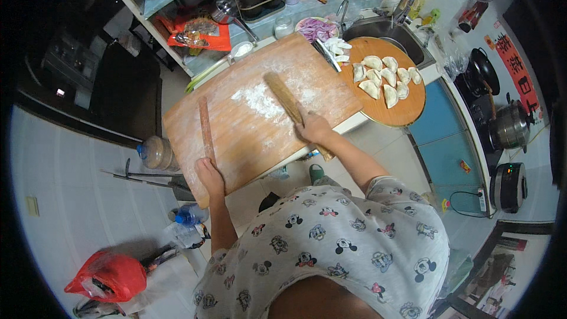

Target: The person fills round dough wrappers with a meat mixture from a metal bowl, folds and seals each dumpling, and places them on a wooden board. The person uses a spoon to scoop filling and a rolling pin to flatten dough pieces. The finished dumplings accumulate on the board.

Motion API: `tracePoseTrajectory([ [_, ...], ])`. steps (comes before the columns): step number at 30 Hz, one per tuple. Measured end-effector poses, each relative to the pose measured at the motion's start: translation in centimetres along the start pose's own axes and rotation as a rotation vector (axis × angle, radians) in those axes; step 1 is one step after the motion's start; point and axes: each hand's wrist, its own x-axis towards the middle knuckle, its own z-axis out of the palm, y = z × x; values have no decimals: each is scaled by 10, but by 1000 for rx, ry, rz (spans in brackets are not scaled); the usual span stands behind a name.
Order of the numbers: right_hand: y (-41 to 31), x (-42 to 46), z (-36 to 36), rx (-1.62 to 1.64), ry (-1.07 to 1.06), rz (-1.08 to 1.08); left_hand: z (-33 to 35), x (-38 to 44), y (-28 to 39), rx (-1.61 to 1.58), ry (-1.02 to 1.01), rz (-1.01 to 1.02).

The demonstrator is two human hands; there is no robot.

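My right hand (pixel 313 126) grips a thick wooden rolling pin (pixel 282 94) near its lower part. That pin slants across the floured wooden board (pixel 243 141), its far end beside a patch of white flour (pixel 257 99) and its near end past the board's front edge. At the left side, my left hand (pixel 210 177) has its fingers curled over the near end of a thinner rolling pin (pixel 205 124), which lies along the board. Several filled dumplings (pixel 389 76) sit on a round wooden board (pixel 394 113) to the right.
Behind the board are a cup of flour (pixel 242 50), a glass jar (pixel 283 27), a bowl of sliced purple onion (pixel 317 29) and a white glove (pixel 337 47). A sink (pixel 372 29) adjoins the round board. Pots (pixel 509 126) stand on the right; a water jug (pixel 158 153) is left.
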Motion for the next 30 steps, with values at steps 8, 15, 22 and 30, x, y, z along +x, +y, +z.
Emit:
tracePoseTrajectory([
  [8,55,65,-31,-35,275,68,9,5,39,38,-91,-120],
  [15,37,108,-18,-228,12,-333,13,12,92,-95,-194,-144],
  [22,38,132,-62,-110,-65,-484,11,19,105,-735,-221,-570],
  [30,39,148,-27,-37,79,-432,35,38,158,-1085,-341,-764],
])
